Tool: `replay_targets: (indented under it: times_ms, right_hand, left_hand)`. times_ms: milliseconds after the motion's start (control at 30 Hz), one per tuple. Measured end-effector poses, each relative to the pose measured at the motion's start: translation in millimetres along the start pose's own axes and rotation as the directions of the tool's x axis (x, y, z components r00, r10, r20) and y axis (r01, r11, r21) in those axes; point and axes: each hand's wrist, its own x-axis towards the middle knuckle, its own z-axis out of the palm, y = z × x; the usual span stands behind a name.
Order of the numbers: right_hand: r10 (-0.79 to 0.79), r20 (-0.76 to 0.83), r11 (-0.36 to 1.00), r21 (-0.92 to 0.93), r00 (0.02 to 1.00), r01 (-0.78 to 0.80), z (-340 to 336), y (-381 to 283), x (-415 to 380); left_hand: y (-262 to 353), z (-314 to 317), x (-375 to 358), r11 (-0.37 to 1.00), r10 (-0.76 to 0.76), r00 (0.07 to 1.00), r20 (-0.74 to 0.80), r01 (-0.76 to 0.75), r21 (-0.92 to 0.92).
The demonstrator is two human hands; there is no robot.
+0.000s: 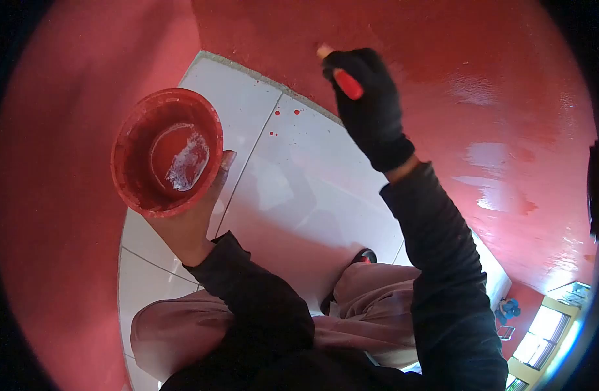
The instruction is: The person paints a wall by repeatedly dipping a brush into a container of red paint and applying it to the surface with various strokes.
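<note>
My left hand [188,228] holds up a round red plastic tub [124,166] from below, tilted so that its inside faces me. Red paint coats the tub's wall, and a whitish smear [187,163] marks the bottom. My right hand [371,107], in a black fingerless glove, is closed near the red wall [430,58]. From its grip shows the rounded red handle of what looks like a paintbrush [349,85]; bristles are hidden behind the hand. Tub and right hand are well apart.
White floor tiles [273,189] lie below, with several red paint drops [297,112] near the wall's foot. Another red wall [51,195] rises at left. Glossy patches [488,169] show on the right wall. A person in blue [508,309] is far off near a window [542,335].
</note>
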Motion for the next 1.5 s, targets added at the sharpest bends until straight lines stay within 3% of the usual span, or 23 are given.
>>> replay_targets:
  times_ms: [167,200,267,300,333,400,433,500,533,567,633,800,900,933,1033,1133,1167,1200,1267,1333,1400,1433,1500]
  right_hand:
    - [-0.125,-0.256,0.992,-0.054,0.959,0.115,-81.4,19.7,41.7]
    - [-0.055,-0.24,0.978,-0.209,0.969,0.003,-119.7,12.9,45.1]
    - [-0.275,-0.26,0.75,-0.661,0.926,0.037,-182.5,-3.2,53.9]
    - [-0.281,-0.453,0.96,-0.112,0.846,0.258,-194.8,-4.3,65.5]
    - [-0.298,-0.46,0.954,-0.123,0.836,0.272,-195.3,-1.6,67.5]
    - [-0.53,-0.172,0.812,-0.385,0.83,0.438,-179.3,19.7,55.6]
    - [-0.575,-0.192,0.752,-0.507,0.796,0.421,-130.1,31.6,52.3]
    - [-0.272,-0.003,0.879,-0.407,0.962,0.248,-55.4,4.0,21.2]
    - [0.021,0.142,0.981,-0.194,0.99,0.007,-27.4,0.7,7.8]
    - [-0.243,0.148,0.943,-0.194,0.959,0.269,4.7,23.9,-17.0]
    - [-0.128,0.274,0.98,-0.11,0.953,0.164,28.6,25.5,-36.8]
    - [0.037,-0.228,0.995,-0.079,0.973,-0.057,-111.6,-7.0,45.4]
    - [-0.205,-0.511,0.979,-0.106,0.835,0.175,-270.1,-46.2,110.5]
    - [-0.46,-0.549,0.888,-0.288,0.697,0.359,-312.7,-58.3,123.4]
    - [-0.733,-0.435,0.613,-0.755,0.522,0.232,-366.5,-94.2,135.2]
    - [-0.385,-0.379,0.877,-0.433,0.842,0.207,-303.2,-40.5,106.6]
    - [-0.53,-0.196,0.766,-0.529,0.825,0.367,-274.7,-21.0,91.8]
    - [-0.183,0.077,0.922,-0.333,0.98,0.198,-252.8,-40.5,81.1]
    - [-0.328,0.184,0.849,-0.372,0.927,0.374,-245.4,-70.1,79.9]
    - [-0.082,0.151,0.952,-0.281,0.985,0.122,-270.1,-104.1,92.3]
    - [-0.563,-0.31,0.814,-0.371,0.766,0.447,-341.4,-88.3,141.4]
    - [-0.51,-0.505,0.859,-0.332,0.697,0.389,-386.7,-90.7,165.6]
    - [-0.625,-0.581,0.777,-0.526,0.521,0.345,-463.8,-110.6,190.7]
  left_hand:
    - [3.8,4.2,-3.9,0.994,-0.063,0.995,0.077,0.07,-0.087]
    - [5.1,7.0,-4.1,0.992,-0.058,0.996,0.069,0.066,-0.112]
    - [7.7,11.1,-5.1,0.99,-0.024,0.997,0.07,0.033,-0.136]
    - [10.6,13.5,-5.4,0.988,-0.015,0.998,0.061,0.024,-0.154]
    - [14.1,15.7,-5.1,0.984,0.024,0.997,0.072,-0.011,-0.177]
    - [21.2,13.9,-3.5,0.976,0.081,0.994,0.067,-0.066,-0.207]
    - [25.0,10.4,-3.1,0.977,0.038,0.993,0.109,-0.014,-0.213]
    - [30.3,3.1,-5.4,0.974,0.013,0.99,0.138,0.018,-0.227]
    - [30.7,-0.4,-5.4,0.98,0.026,0.994,0.109,-0.004,-0.198]
    - [31.8,-3.6,-5.2,0.985,0.041,0.996,0.083,-0.027,-0.171]
    - [31.1,-9.1,-8.3,0.987,0.027,0.997,0.065,-0.016,-0.16]
    - [51.6,-8.7,-9.7,0.964,-0.034,0.992,0.119,0.064,-0.259]
    - [60.6,-9.1,-11.2,0.986,0.07,0.995,0.068,-0.059,-0.153]
    - [65.3,-10.5,-10.7,0.984,0.051,0.992,0.115,-0.03,-0.178]
    - [78.1,-9.1,-8.2,0.963,0.058,0.981,0.185,-0.006,-0.27]
    - [86.7,-5.1,-10.4,0.945,0.116,0.971,0.21,-0.043,-0.324]
    - [91.6,-2.2,-9.0,0.942,0.148,0.964,0.219,-0.07,-0.328]
    - [97.5,-3.1,-6.9,0.924,0.126,0.958,0.258,-0.019,-0.382]
    - [98.6,-1.9,-4.5,0.9,0.145,0.96,0.241,-0.027,-0.435]
    - [104.5,-4.4,-1.8,0.894,0.186,0.952,0.243,-0.061,-0.443]
    - [113.3,6.0,-0.4,0.888,0.196,0.939,0.284,-0.047,-0.458]
    - [120.6,12.2,2.2,0.88,0.2,0.923,0.33,-0.021,-0.475]
    - [141.4,18.7,4.0,0.884,0.226,0.919,0.322,-0.056,-0.464]
